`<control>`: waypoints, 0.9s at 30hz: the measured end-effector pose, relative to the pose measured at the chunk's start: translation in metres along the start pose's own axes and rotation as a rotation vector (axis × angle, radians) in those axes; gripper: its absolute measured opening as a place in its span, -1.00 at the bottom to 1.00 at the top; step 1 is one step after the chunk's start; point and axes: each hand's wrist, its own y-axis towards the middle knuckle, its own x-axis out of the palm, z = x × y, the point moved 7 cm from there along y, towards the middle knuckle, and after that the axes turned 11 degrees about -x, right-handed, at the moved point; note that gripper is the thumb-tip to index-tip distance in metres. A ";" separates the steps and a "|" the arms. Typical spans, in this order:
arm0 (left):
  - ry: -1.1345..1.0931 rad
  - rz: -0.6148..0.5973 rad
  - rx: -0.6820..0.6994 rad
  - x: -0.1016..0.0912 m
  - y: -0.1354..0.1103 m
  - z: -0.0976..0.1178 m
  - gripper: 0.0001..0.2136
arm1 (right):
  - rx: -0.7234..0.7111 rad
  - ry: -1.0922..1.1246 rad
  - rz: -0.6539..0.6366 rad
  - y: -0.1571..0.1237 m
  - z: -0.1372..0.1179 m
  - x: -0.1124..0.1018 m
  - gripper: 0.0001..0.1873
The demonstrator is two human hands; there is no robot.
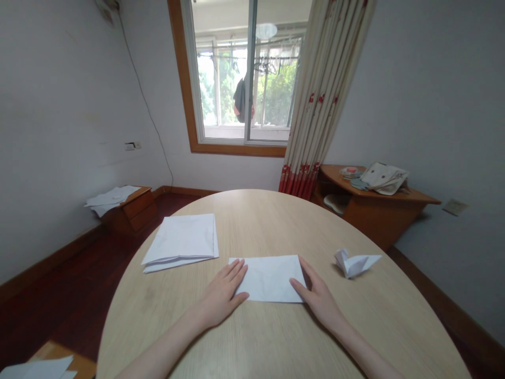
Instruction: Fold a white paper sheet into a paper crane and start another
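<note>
A folded sheet of white paper (270, 279) lies as a flat rectangle on the round wooden table (260, 221). Over its left end rests my left hand (224, 295), fingers stretched out flat on the paper. My right hand (319, 297) grips the right end, the thumb on top and the fingers at the edge, partly hidden. To the right stands a folded white paper bird (354, 264), apart from both hands. Beyond my left hand is a stack of white paper (185, 237), its near edge slightly lifted.
A corner desk (379, 197) by the right wall carries a pale bag (384, 178). At the left, a small wooden cabinet (138, 210) has papers on top. More white sheets (39, 368) lie low at the bottom left. Behind the table hang long curtains (319, 100) beside a window.
</note>
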 end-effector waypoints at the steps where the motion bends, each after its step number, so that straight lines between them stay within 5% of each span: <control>1: 0.000 -0.001 -0.001 0.000 0.000 0.000 -0.46 | 0.003 0.076 0.014 0.000 -0.001 0.000 -0.32; 9: 0.045 0.044 -0.004 -0.002 -0.001 0.002 -0.40 | 0.046 0.218 0.113 -0.001 -0.008 -0.008 -0.30; 17: -0.064 0.256 0.013 -0.021 -0.004 0.005 -0.26 | 0.083 0.533 0.205 0.001 -0.012 -0.011 -0.41; 22: -0.337 0.433 -0.086 -0.038 -0.008 -0.004 -0.38 | 0.151 0.614 0.229 0.002 -0.014 -0.015 -0.50; 27: -0.944 0.487 -0.211 -0.053 -0.010 -0.021 -0.52 | 0.172 0.716 0.227 0.002 -0.014 -0.017 -0.62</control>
